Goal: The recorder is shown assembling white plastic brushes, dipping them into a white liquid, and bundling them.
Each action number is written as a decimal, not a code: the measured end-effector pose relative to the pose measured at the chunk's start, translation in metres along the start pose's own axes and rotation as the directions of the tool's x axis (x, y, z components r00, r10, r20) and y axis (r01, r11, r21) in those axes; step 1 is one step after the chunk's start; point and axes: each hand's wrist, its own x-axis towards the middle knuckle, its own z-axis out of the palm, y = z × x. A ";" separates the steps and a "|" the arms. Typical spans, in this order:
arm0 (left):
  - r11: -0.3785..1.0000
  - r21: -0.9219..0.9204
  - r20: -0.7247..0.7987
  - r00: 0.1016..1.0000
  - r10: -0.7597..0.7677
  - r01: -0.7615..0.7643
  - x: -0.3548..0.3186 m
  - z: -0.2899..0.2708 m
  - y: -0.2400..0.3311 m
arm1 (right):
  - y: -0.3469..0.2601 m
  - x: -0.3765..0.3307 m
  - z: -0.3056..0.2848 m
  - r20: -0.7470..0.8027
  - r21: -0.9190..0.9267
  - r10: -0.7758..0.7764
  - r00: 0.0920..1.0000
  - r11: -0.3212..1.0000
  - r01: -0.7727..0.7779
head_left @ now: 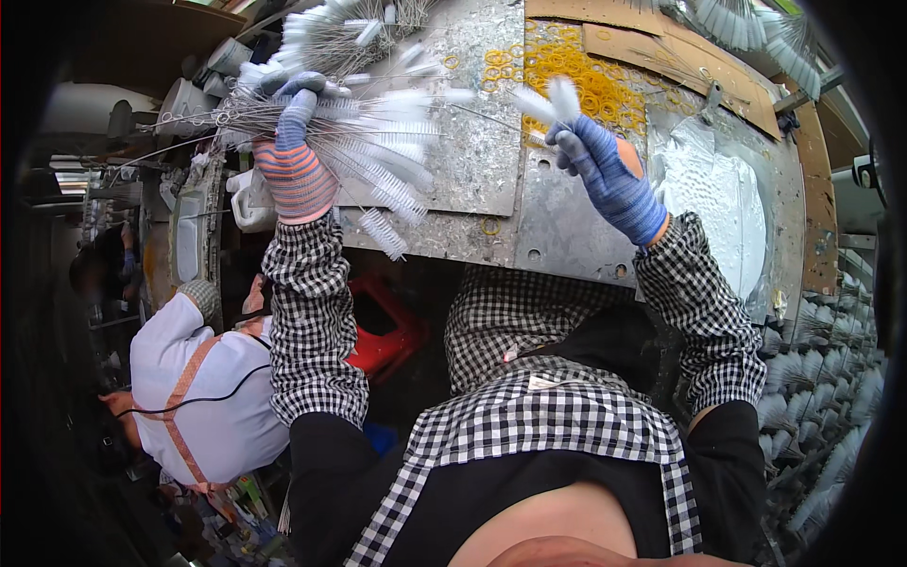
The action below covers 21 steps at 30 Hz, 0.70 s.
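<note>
Gloved in striped orange and blue-grey, my left hand (297, 163) is closed round a thick bundle of white-bristled wire brushes (383, 151) at the table's left edge. Their bristle heads fan out to the right, and thin wire stems stick out to the left. My right hand (609, 175), in a blue glove with a bare patch near the thumb, pinches a few more white brushes (564, 98) with the heads up. This hand is over the metal tabletop (482, 180), just in front of a heap of small yellow rings (590, 85).
More white brushes (331, 42) lie piled at the back left. White paste (704, 203) is spread on the table's right side, near cardboard strips (680, 61). Brushes fill a rack (817, 378) at lower right. A co-worker in white (203, 397) is at the left, near a red object (387, 326).
</note>
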 end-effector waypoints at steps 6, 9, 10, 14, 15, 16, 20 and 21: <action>0.986 -0.163 0.319 0.948 0.016 0.038 -0.018 0.034 -0.003 | -0.008 0.006 -0.018 -0.256 -0.110 -0.285 0.924 0.958 0.265; 0.943 -0.277 0.360 0.930 -0.075 0.184 -0.039 0.046 -0.005 | 0.003 -0.012 0.001 -0.192 -0.186 -0.318 0.928 0.941 0.284; 0.895 -0.359 0.387 0.915 -0.115 0.264 -0.045 0.048 -0.006 | 0.005 -0.019 0.004 -0.105 -0.083 -0.202 0.974 0.978 0.193; 0.812 -0.418 0.454 0.868 -0.201 0.407 -0.062 0.035 -0.016 | 0.004 -0.062 -0.004 0.128 0.059 0.049 0.991 0.997 -0.057; 0.818 -0.394 0.480 0.853 -0.206 0.419 -0.065 0.029 -0.016 | 0.005 -0.077 -0.022 0.223 -0.009 0.157 0.962 0.987 -0.159; 0.818 -0.396 0.477 0.855 -0.205 0.417 -0.069 0.028 -0.012 | 0.018 -0.093 -0.037 0.099 -0.149 0.032 0.995 0.989 -0.017; 0.674 -0.060 0.578 0.576 -0.578 0.736 -0.108 0.045 -0.002 | -0.042 -0.087 -0.102 0.554 -0.614 -0.240 0.797 0.529 0.586; 0.655 0.059 0.668 0.458 -0.587 0.753 -0.122 0.064 -0.002 | -0.049 -0.086 -0.095 0.547 -0.625 -0.219 0.808 0.535 0.569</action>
